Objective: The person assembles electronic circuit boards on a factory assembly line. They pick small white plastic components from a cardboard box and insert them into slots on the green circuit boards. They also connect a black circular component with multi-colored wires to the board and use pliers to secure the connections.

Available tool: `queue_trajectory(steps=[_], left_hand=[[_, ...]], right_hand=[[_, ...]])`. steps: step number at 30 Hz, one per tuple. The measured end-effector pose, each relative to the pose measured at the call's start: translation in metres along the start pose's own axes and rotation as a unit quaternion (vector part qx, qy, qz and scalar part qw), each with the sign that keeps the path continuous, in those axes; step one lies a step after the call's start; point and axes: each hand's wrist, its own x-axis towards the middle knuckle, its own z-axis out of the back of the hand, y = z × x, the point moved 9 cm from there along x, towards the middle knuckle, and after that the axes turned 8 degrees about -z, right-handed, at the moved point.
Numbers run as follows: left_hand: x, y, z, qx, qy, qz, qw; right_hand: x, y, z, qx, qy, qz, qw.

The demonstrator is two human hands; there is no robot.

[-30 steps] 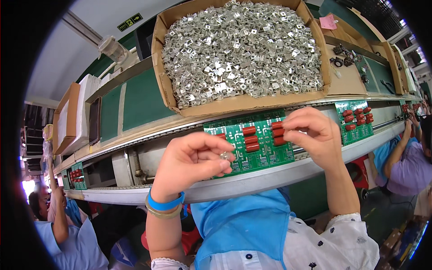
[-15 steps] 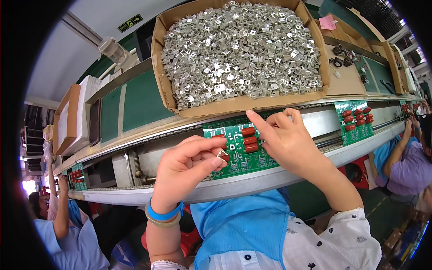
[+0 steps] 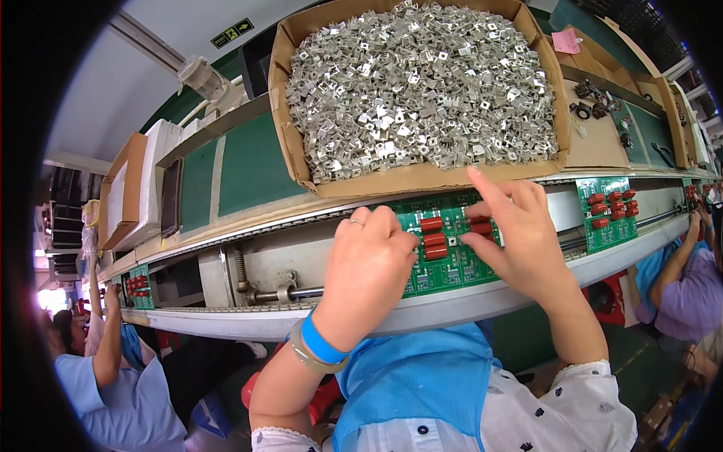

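A green circuit board [image 3: 422, 283] with red cylindrical components [image 3: 435, 251] lies across the rail in front of me. My left hand [image 3: 367, 264] is closed over the board's left end, knuckles up. Its fingertips are pressed together by the board, and whatever is between them is hidden. Over the right end, my right hand [image 3: 523, 237] is open, with thumb and index finger apart and no part visible between them. Its thumb tip is close to a small silvery square piece [image 3: 453, 242] on the board. Some red components are partly covered by this hand.
Behind the board, a cardboard box [image 3: 422, 181] is heaped with small silvery metal brackets [image 3: 422, 90]. Another populated board [image 3: 602, 237] lies farther right on the metal rail [image 3: 248, 318]. People [image 3: 124, 384] work at both sides.
My left hand has turned knuckles-up and moved right onto the board; the small metal bracket seen in its fingers is now hidden. My right hand has shifted right, its thumb lower. The whole view has shifted slightly.
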Motion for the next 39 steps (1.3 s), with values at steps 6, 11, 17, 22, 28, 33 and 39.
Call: queue_trajectory(steps=[6,11,17,22,28,33,39], left_hand=[[0.001,0.002,-0.015,0.038,0.023,0.003,0.999],[0.003,0.002,-0.010,0.013,0.013,0.018,1.000],[0.029,0.003,0.042,-0.011,-0.088,0.015,0.996],[0.073,0.034,0.030,0.024,-0.104,0.012,0.994],[0.093,0.053,-0.007,0.025,-0.041,0.035,0.998],[0.094,0.058,-0.012,-0.022,-0.034,0.045,0.998],[0.083,0.059,0.016,-0.030,-0.067,0.070,0.995]], right_hand=[[0.002,-0.006,0.015,0.014,-0.022,-0.014,1.000],[0.023,-0.013,0.034,0.005,-0.085,-0.001,0.996],[0.070,-0.010,0.018,-0.058,-0.024,0.082,0.995],[0.090,-0.004,-0.018,-0.116,0.092,0.058,0.987],[0.081,-0.017,0.002,0.022,-0.012,-0.011,1.000],[0.033,-0.049,0.023,0.440,-0.030,-0.193,0.877],[-0.018,-0.080,0.029,0.338,-0.026,-0.163,0.927]])
